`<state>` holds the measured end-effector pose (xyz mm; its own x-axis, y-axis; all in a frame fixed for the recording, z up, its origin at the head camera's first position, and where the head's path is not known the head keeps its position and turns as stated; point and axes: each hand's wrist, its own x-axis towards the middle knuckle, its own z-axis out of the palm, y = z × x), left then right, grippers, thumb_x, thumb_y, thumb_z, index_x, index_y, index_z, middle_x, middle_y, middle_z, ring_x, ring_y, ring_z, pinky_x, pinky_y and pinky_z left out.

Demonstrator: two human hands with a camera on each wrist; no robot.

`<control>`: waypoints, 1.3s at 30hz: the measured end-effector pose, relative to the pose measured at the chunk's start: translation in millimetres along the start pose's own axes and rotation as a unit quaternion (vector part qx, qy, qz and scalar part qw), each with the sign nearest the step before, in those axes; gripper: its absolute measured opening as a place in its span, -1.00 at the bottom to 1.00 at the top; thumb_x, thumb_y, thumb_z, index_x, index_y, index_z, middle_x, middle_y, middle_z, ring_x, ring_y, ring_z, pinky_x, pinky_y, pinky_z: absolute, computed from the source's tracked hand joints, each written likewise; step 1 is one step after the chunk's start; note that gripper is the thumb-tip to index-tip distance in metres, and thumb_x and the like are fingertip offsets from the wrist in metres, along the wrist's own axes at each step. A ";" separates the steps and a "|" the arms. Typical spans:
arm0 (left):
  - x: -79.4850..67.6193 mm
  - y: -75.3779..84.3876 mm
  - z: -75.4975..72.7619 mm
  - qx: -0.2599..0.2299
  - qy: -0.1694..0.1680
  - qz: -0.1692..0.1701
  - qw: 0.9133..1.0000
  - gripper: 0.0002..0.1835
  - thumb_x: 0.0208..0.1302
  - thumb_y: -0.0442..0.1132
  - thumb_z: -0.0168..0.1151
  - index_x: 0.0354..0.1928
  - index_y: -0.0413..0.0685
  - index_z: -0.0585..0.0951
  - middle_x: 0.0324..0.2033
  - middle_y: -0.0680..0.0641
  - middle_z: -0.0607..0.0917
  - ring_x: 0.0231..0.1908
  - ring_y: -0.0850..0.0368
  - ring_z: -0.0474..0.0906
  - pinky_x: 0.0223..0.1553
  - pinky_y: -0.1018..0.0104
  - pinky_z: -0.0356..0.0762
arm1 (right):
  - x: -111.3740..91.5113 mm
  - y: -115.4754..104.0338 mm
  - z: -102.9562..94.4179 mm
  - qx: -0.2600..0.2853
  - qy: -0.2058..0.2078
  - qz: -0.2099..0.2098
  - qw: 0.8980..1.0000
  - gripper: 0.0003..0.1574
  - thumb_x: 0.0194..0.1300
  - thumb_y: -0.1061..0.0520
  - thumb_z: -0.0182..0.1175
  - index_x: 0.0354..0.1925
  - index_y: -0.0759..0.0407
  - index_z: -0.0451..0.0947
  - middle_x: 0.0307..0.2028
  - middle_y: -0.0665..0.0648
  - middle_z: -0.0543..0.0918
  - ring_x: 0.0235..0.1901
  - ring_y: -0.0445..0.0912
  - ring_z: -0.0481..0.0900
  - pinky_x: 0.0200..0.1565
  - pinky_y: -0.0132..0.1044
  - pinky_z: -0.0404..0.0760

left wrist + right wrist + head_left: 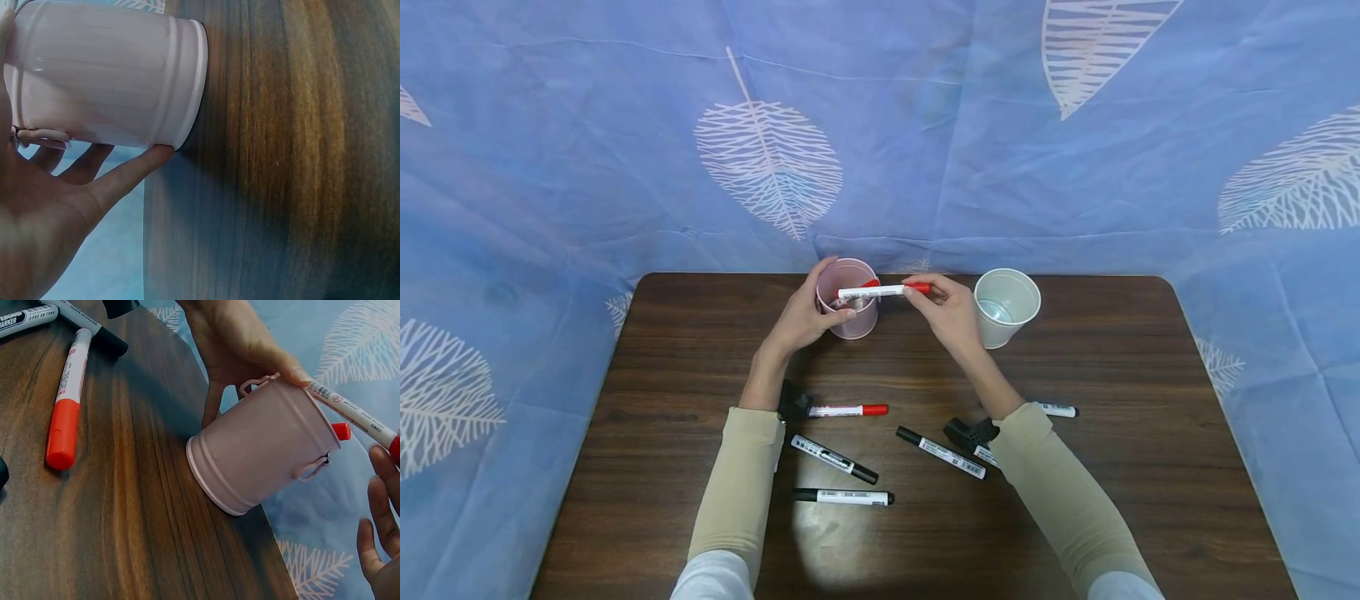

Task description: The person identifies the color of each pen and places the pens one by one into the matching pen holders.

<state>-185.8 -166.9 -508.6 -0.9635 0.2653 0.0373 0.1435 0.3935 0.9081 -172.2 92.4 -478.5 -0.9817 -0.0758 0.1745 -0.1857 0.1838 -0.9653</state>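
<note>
At the back edge of the table a small pink bucket stands upright. My left hand grips it from the left, thumb at the rim in the head view; in the left wrist view, a finger reaches down to its base. Between the thumb and fingers of my right hand is a white marker with a red cap, pinched at the capped end. It lies nearly level over the bucket's mouth. A red cap end of another marker shows inside the bucket, the rest mostly hidden.
A pale green bucket stands just right of my right hand. On the dark wooden table lie another red marker and several black-capped markers, some partly under my right forearm. Behind hangs a blue leaf-patterned cloth.
</note>
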 end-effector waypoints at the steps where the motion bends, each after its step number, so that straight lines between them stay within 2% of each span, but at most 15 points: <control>1: -0.1 0.1 0.0 0.000 0.000 0.000 1.000 0.03 0.12 -0.18 0.52 0.54 0.14 0.09 0.27 -0.18 0.45 0.23 -0.05 0.41 0.20 -0.05 0.38 | 0.4 -0.4 0.3 -0.001 0.001 -0.001 1.000 -0.72 0.24 0.05 0.42 -0.12 0.16 0.74 -0.20 0.12 0.74 -0.25 -0.18 0.68 -0.22 -0.39 0.59; 9: 0.1 0.8 1.0 0.004 0.000 -0.003 1.000 0.03 0.12 -0.17 0.52 0.54 0.19 0.10 0.27 -0.17 0.45 0.23 -0.04 0.42 0.19 -0.05 0.39 | 2.9 -1.1 1.2 -0.009 0.005 0.000 1.000 -0.73 0.23 0.08 0.42 -0.13 0.19 0.74 -0.24 0.13 0.73 -0.31 -0.18 0.65 -0.27 -0.42 0.58; 18: -1.6 0.1 5.9 -0.003 -0.006 -0.002 1.000 0.03 0.13 -0.15 0.52 0.55 0.18 0.08 0.28 -0.15 0.44 0.24 -0.04 0.40 0.21 -0.07 0.37 | 1.4 -3.2 5.8 -0.090 0.000 -0.003 0.996 -0.70 0.23 -0.05 0.42 -0.14 0.08 0.75 -0.22 0.06 0.74 -0.29 -0.15 0.66 -0.23 -0.37 0.60; 22: -2.4 -0.2 5.0 -0.007 -0.003 -0.001 1.000 0.03 0.13 -0.16 0.52 0.54 0.19 0.09 0.28 -0.14 0.44 0.23 -0.03 0.40 0.20 -0.07 0.38 | 1.5 -4.1 9.6 -0.109 -0.007 0.002 0.994 -0.68 0.23 -0.09 0.41 -0.12 0.04 0.75 -0.20 0.04 0.74 -0.29 -0.13 0.65 -0.24 -0.31 0.61; 30: -0.6 0.1 2.4 0.004 0.001 0.003 1.000 0.03 0.11 -0.14 0.53 0.54 0.21 0.10 0.29 -0.15 0.43 0.24 -0.05 0.40 0.22 -0.07 0.37 | 3.2 -3.9 12.2 -0.069 -0.016 0.005 0.997 -0.62 0.20 -0.11 0.43 -0.09 0.07 0.74 -0.25 0.04 0.75 -0.24 -0.11 0.67 -0.13 -0.28 0.61; 39: -1.1 -0.9 1.7 0.002 0.008 0.003 1.000 0.02 0.11 -0.16 0.53 0.53 0.19 0.12 0.28 -0.16 0.44 0.23 -0.09 0.40 0.23 -0.09 0.37 | 0.8 -2.5 12.9 -0.064 -0.024 0.008 0.998 -0.59 0.21 -0.12 0.43 -0.07 0.08 0.72 -0.27 0.04 0.74 -0.25 -0.11 0.64 -0.13 -0.32 0.59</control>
<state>-184.5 -166.0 -510.2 -0.9662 0.2533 0.0487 0.1494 0.3956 0.9062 -171.9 79.3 -478.4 -0.9820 -0.1174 0.1479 -0.1777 0.3089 -0.9343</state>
